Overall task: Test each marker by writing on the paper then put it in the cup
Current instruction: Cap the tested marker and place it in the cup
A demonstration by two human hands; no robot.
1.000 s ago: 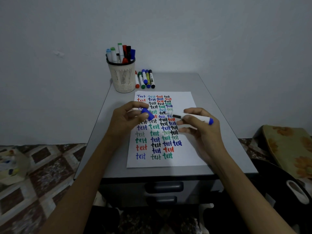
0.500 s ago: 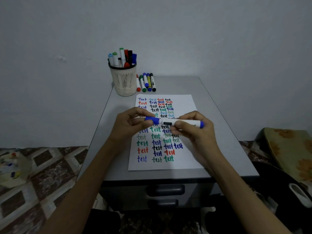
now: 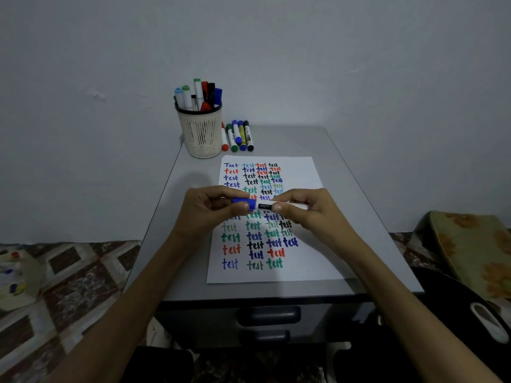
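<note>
Pushed together since a second ago, cap (image 3: 243,202) and marker (image 3: 272,206) now meet above the paper (image 3: 304,172); left hand (image 3: 206,210) pinches the cap, right hand (image 3: 307,210) grips the barrel. A half-seated cap could pop off on the way to the cup (image 3: 201,134).

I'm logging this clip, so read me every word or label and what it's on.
"Test", then "test" repeated in blue, red, green and black: handwritten on the paper.
Black label on the held blue marker: too blurred to read.
Print on the markers beside the cup: too small to read.
</note>
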